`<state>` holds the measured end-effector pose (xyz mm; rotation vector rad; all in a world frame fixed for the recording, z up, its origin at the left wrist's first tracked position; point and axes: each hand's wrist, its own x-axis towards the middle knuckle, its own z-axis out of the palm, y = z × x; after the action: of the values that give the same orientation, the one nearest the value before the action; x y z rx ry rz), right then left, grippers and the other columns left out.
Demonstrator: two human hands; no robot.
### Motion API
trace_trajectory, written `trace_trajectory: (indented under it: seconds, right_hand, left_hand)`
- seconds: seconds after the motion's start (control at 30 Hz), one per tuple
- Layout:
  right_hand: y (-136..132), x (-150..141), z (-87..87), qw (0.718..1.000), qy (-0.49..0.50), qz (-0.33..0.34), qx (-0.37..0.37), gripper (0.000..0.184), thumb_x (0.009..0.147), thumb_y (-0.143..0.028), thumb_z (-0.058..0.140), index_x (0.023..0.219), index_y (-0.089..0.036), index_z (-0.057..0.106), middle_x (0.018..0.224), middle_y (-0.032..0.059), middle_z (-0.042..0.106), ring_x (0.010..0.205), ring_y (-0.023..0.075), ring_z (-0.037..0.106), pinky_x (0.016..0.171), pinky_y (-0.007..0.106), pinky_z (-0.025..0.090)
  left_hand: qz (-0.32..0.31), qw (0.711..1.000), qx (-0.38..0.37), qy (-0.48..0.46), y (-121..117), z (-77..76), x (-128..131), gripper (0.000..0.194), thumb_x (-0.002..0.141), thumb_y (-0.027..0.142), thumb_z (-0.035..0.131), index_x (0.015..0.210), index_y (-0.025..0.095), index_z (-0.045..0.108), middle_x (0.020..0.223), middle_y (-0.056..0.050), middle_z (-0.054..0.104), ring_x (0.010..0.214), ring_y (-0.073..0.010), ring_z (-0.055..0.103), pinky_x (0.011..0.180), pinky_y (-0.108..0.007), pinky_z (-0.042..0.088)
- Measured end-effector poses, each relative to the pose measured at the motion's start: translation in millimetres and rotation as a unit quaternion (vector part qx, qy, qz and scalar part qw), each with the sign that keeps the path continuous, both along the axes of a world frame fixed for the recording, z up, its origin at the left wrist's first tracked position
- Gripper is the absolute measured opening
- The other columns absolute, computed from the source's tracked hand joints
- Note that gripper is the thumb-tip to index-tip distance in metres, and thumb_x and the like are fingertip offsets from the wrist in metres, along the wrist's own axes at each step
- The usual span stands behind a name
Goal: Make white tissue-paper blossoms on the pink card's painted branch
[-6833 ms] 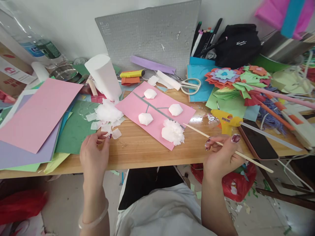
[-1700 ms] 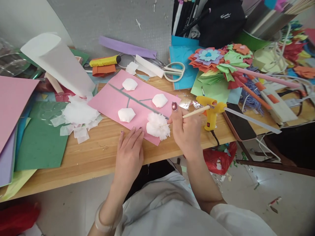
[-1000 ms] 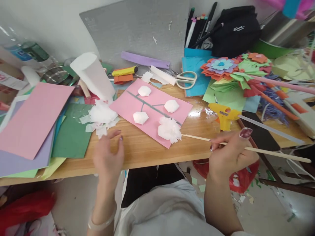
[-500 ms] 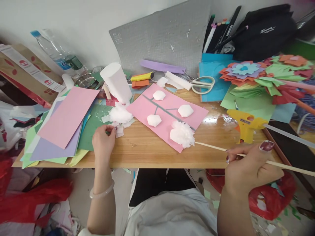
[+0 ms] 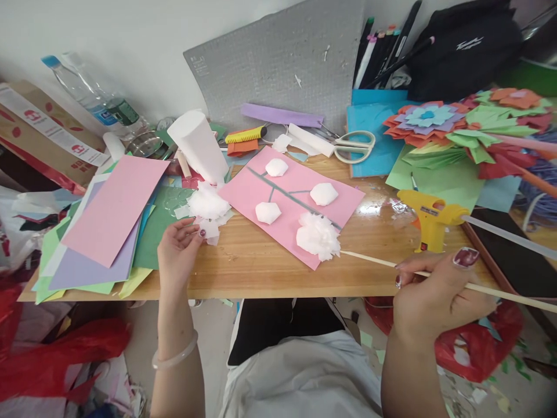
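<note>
My right hand [image 5: 435, 290] is closed on a long thin wooden stick [image 5: 374, 261] just off the table's front edge. The stick's tip touches a fluffy white tissue flower [image 5: 317, 242] on a pink card [image 5: 300, 174]. The card bears grey stems and three smaller white tissue buds [image 5: 268, 212]. My left hand [image 5: 177, 252] rests at the table's front. Its fingers are loosely curled and apart, with the fingertips at the loose white tissue squares [image 5: 209, 231] beside a crumpled tissue pile [image 5: 207, 203].
Stacked coloured sheets [image 5: 108, 215] lie at the left, and a white paper roll [image 5: 198, 145] stands behind the tissue. A yellow glue gun [image 5: 429, 216], scissors [image 5: 354, 145], paper flowers [image 5: 435, 122], a grey cutting mat [image 5: 278, 64] and a water bottle [image 5: 93, 98] ring the wooden table [image 5: 261, 273].
My left hand left the pink card, went left to the tissue pile and now opens slightly at the squares. My right hand drew back with the stick, its tip staying at the flower.
</note>
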<state>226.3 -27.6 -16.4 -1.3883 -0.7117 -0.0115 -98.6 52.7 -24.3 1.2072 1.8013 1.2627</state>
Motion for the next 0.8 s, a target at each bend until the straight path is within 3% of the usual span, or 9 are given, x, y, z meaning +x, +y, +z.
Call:
trace_trajectory:
  seconds: [0.17,0.3,0.47,0.57,0.67,0.8]
  right_hand:
    - [-2.8,-0.7,-0.6,1.0,-0.006,0.015,-0.005,0.06,0.09,-0.055,0.057,0.041,-0.019,0.056,0.033,0.0003,0.042,0.032,0.0115,0.044,0.037,0.028,0.029]
    - [-6.1,-2.4,-3.2,0.999,0.012,0.018,-0.031,0.06,0.092,-0.053,0.053,0.044,-0.019,0.057,0.036,-0.0009,0.046,0.034,0.0107,0.046,0.038,0.027,0.029]
    - [-8.0,-4.1,-4.1,0.999,0.014,0.028,-0.034,0.059,0.094,-0.053,0.051,0.045,-0.019,0.056,0.037,-0.0029,0.046,0.035,0.0098,0.044,0.04,0.027,0.028]
    - [-8.2,-5.6,-3.7,0.999,0.001,0.032,-0.039,0.058,0.095,-0.049,0.049,0.046,-0.019,0.056,0.037,-0.0032,0.046,0.035,0.0095,0.043,0.041,0.027,0.029]
    - [-8.7,-7.3,-3.2,0.998,0.001,0.041,-0.048,0.057,0.096,-0.046,0.048,0.047,-0.019,0.058,0.038,-0.0026,0.047,0.037,0.0098,0.046,0.041,0.026,0.03]
    - [-9.7,-7.6,-3.3,0.998,0.008,0.04,-0.053,0.057,0.095,-0.048,0.049,0.047,-0.019,0.058,0.039,-0.0022,0.047,0.038,0.0101,0.047,0.041,0.026,0.031]
  left_hand:
    - [-0.069,0.997,-0.02,-0.011,-4.1,-0.8,7.9,0.045,0.069,0.029,0.076,0.111,0.016,0.066,0.11,-0.011,0.072,0.097,-0.0238,0.072,0.082,-0.037,0.062]
    - [-0.046,0.999,-0.025,-0.004,-6.7,1.1,11.2,0.042,0.068,0.028,0.078,0.106,0.016,0.068,0.098,-0.009,0.076,0.099,-0.0245,0.073,0.095,-0.041,0.059]
    - [0.003,1.0,-0.029,-0.005,-10.1,15.4,16.1,0.046,0.067,0.032,0.082,0.108,0.018,0.068,0.093,-0.008,0.078,0.099,-0.0266,0.074,0.102,-0.046,0.053]
    - [-0.033,0.998,-0.052,-0.014,-8.5,18.1,15.0,0.054,0.066,0.036,0.082,0.114,0.016,0.065,0.092,-0.009,0.079,0.099,-0.0281,0.074,0.103,-0.049,0.051]
    - [-0.065,0.993,-0.07,0.064,-5.5,15.3,13.3,0.053,0.072,0.035,0.077,0.12,0.019,0.061,0.093,-0.008,0.079,0.109,-0.029,0.071,0.107,-0.05,0.046]
    - [-0.049,0.978,-0.047,0.195,-3.7,16.4,15.8,0.045,0.079,0.029,0.068,0.123,0.025,0.059,0.096,-0.005,0.079,0.119,-0.0277,0.066,0.107,-0.047,0.045]
